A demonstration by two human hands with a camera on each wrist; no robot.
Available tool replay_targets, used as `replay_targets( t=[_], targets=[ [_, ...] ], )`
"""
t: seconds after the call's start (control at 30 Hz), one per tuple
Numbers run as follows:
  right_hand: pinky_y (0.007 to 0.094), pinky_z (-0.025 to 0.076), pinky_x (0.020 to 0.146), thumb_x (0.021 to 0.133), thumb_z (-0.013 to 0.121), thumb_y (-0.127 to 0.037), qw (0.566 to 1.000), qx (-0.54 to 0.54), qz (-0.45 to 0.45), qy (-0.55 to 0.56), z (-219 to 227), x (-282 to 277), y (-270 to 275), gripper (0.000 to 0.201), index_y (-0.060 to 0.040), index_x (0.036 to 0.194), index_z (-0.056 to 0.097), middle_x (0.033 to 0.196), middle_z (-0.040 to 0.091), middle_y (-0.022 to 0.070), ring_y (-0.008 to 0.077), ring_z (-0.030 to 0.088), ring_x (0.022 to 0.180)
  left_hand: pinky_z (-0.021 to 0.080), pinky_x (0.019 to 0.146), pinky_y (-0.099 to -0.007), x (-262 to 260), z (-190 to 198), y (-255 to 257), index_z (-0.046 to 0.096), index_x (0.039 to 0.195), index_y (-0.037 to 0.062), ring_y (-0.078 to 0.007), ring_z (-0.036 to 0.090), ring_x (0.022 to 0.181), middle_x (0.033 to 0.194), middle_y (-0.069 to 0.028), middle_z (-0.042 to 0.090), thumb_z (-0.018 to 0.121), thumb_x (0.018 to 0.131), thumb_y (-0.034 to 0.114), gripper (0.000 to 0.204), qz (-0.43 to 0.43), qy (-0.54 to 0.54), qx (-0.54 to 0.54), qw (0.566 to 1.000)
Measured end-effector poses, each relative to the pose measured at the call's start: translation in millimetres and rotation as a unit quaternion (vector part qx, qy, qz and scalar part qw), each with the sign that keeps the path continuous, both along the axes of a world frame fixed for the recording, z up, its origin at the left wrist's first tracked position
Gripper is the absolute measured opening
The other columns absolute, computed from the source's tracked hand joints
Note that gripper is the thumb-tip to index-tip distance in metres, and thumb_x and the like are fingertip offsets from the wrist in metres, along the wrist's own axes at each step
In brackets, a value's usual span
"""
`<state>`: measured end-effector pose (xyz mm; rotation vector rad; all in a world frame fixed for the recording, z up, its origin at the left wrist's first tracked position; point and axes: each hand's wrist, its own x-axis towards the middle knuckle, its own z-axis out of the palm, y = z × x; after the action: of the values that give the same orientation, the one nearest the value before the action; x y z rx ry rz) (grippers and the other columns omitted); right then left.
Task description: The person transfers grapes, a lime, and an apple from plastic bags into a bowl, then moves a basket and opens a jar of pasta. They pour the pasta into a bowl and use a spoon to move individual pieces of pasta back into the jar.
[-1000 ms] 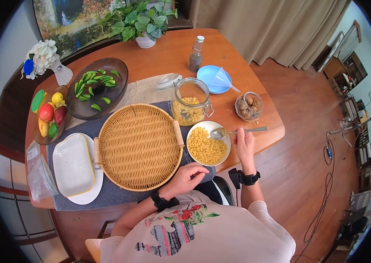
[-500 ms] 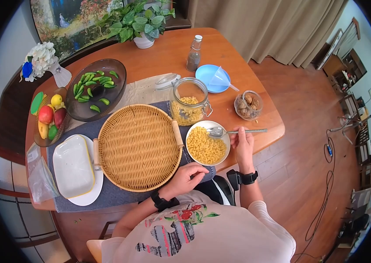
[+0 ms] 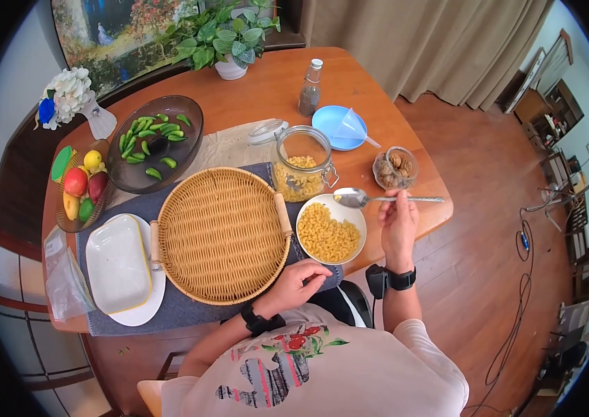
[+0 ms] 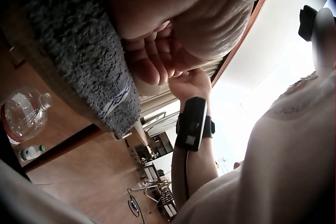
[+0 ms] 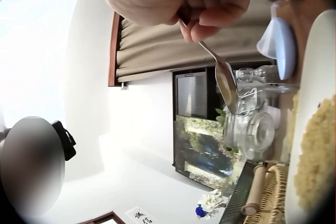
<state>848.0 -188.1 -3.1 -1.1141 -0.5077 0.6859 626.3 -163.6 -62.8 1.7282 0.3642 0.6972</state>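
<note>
My right hand (image 3: 398, 226) pinches the handle of a metal spoon (image 3: 352, 199), held level over the far right rim of a white bowl (image 3: 355, 216). Elbow macaroni (image 3: 323, 236) fills much of that bowl. From the right wrist view, the spoon (image 5: 224, 85) hangs from thumb and fingers, its head tilted down and clear of the macaroni. My left hand (image 3: 296, 283) rests on the table edge between basket and bowl, holding nothing. Loosely curled fingers show on that hand (image 4: 157, 58) in the left wrist view. Behind the bowl, an open glass jar (image 3: 301, 170) is partly filled with macaroni.
Left of the bowl sits a round wicker basket (image 3: 221, 236). A blue plate with a funnel (image 3: 351, 126), a container of walnuts (image 3: 395, 169) and a stoppered bottle (image 3: 309, 90) stand behind. Farther left are green peppers on a dark dish (image 3: 186, 149), fruit and a white baking dish (image 3: 117, 264).
The right hand has lifted the spoon up out of the macaroni and moved it slightly to the right. The left hand stays where it was.
</note>
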Motion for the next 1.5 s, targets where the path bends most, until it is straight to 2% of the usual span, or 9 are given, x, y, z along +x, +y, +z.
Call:
replay_targets(
  t=[0.33,0.57,0.77,0.83,0.9,1.0,1.1,1.3,1.5],
  targets=[
    [0.0161,0.037,0.047,0.094,0.042,-0.019,0.958,0.043,0.081,-0.271,38.0,-34.7,42.5,0.025,-0.0023,0.108,0.055,0.086,0.058,0.003,0.0033,0.049,0.058,0.043,0.058,-0.0213,1.0,0.4,0.4,0.061,0.093,0.0004,-0.009,0.053,0.066,0.083,-0.0052,0.057,0.055,0.081,0.0,0.013,0.006,-0.014,0.014,1.0],
    [0.0168,0.036,0.048,0.094,0.042,-0.02,0.976,0.065,-0.018,-0.209,32.8,-27.1,3.6,0.025,-0.002,0.104,0.056,0.081,0.057,0.0024,0.0039,0.047,0.057,0.047,0.066,-0.028,-0.4,6.4,0.2,0.06,0.089,0.0,-0.0219,0.059,0.075,0.083,-0.0104,0.061,0.055,0.081,0.002,0.009,0.006,0.015,0.007,1.0],
    [0.0176,0.036,0.046,0.095,0.039,-0.024,0.974,-0.014,-0.052,-0.219,10.1,-6.8,-39.7,0.028,-0.0016,0.1,0.055,0.075,0.056,0.0034,0.0059,0.047,0.055,0.047,0.069,-0.0298,1.1,2.4,-3.1,0.057,0.095,0.0001,-0.0222,0.057,0.079,0.088,-0.0106,0.056,0.058,0.077,0.001,0.018,-0.013,0.012,0.042,0.999],
    [0.0177,0.037,0.047,0.095,0.041,-0.024,0.978,-0.014,-0.059,-0.2,7.8,-2.9,-48.1,0.028,-0.0012,0.1,0.056,0.074,0.055,0.0027,0.0059,0.047,0.056,0.045,0.074,-0.0321,2.7,8.8,-4.2,0.056,0.097,-0.0002,-0.0224,0.054,0.084,0.09,-0.0091,0.052,0.059,0.074,0.0,0.023,-0.043,0.043,0.269,0.961],
    [0.0178,0.037,0.047,0.094,0.042,-0.024,0.981,-0.014,-0.066,-0.18,6.1,-2.8,-53.1,0.028,-0.0008,0.099,0.056,0.074,0.055,0.0019,0.0058,0.048,0.056,0.042,0.078,-0.0333,-3.2,20.6,-6.6,0.056,0.102,0.0033,-0.0234,0.05,0.089,0.095,-0.0074,0.05,0.058,0.073,0.004,0.03,-0.081,0.104,0.308,0.942],
    [0.018,0.037,0.047,0.094,0.041,-0.025,0.984,-0.013,-0.068,-0.164,9.1,-4.1,-51.9,0.029,-0.0009,0.099,0.056,0.074,0.055,0.0022,0.0064,0.048,0.056,0.04,0.075,-0.0293,-13.3,28.3,-8.6,0.053,0.114,0.0085,-0.0185,0.046,0.085,0.099,-0.005,0.046,0.047,0.076,0.007,0.038,-0.055,0.237,0.495,0.834],
    [0.017,0.035,0.045,0.095,0.039,-0.025,0.983,0.001,-0.066,-0.169,10.2,-8.3,-48.4,0.028,-0.0017,0.098,0.056,0.073,0.054,0.0021,0.0053,0.046,0.054,0.042,0.074,-0.0291,-20.5,24.0,-8.9,0.054,0.109,0.0045,-0.0184,0.047,0.084,0.095,-0.0057,0.048,0.051,0.073,0.006,0.036,-0.037,0.25,0.527,0.811],
    [0.0182,0.037,0.049,0.094,0.042,-0.025,0.987,0.014,-0.037,-0.154,8.3,-11.8,-48.6,0.029,-0.0012,0.099,0.056,0.074,0.054,0.0022,0.0064,0.048,0.058,0.044,0.07,-0.0293,-30.0,11.0,-4.9,0.055,0.09,-0.0033,-0.0222,0.05,0.077,0.081,-0.0097,0.051,0.054,0.07,0.004,0.021,-0.01,0.167,0.468,0.868],
    [0.0181,0.037,0.049,0.094,0.042,-0.025,0.987,0.014,-0.034,-0.157,4.1,-10.1,-51.8,0.028,-0.0019,0.098,0.057,0.073,0.054,0.0019,0.0059,0.048,0.058,0.043,0.067,-0.0309,-26.8,13.3,-7.4,0.052,0.085,-0.0008,-0.0239,0.049,0.073,0.076,-0.0102,0.048,0.053,0.073,0.003,0.013,-0.001,0.224,0.453,0.863]
  ],
)
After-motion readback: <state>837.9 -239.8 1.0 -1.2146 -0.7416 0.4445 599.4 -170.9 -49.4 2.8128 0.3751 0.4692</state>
